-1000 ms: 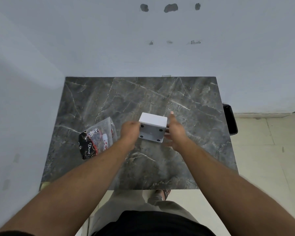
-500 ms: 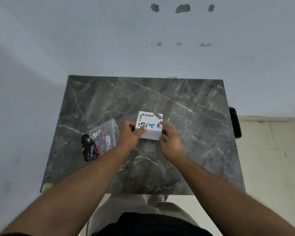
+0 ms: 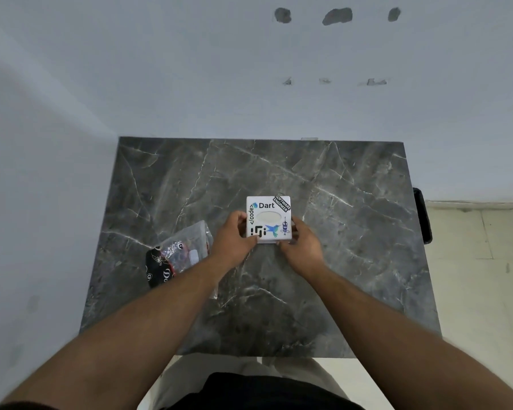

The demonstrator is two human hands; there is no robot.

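A small white square box (image 3: 268, 218) sits at the middle of the dark marble table (image 3: 353, 232), its sticker-covered top with an oval opening facing up. My left hand (image 3: 234, 239) grips the box's left side, thumb on the near left corner. My right hand (image 3: 304, 247) holds its right and near edge with curled fingers. Whether the box rests on the table or hovers just above it I cannot tell.
A clear plastic bag with black and red contents (image 3: 175, 255) lies on the table to the left, partly under my left forearm. A black object (image 3: 422, 214) stands by the table's right edge. Grey walls close the far and left sides.
The box was turned over: its plain underside with corner holes faced up, now the stickered top does. Both hands shifted their hold to its near sides.
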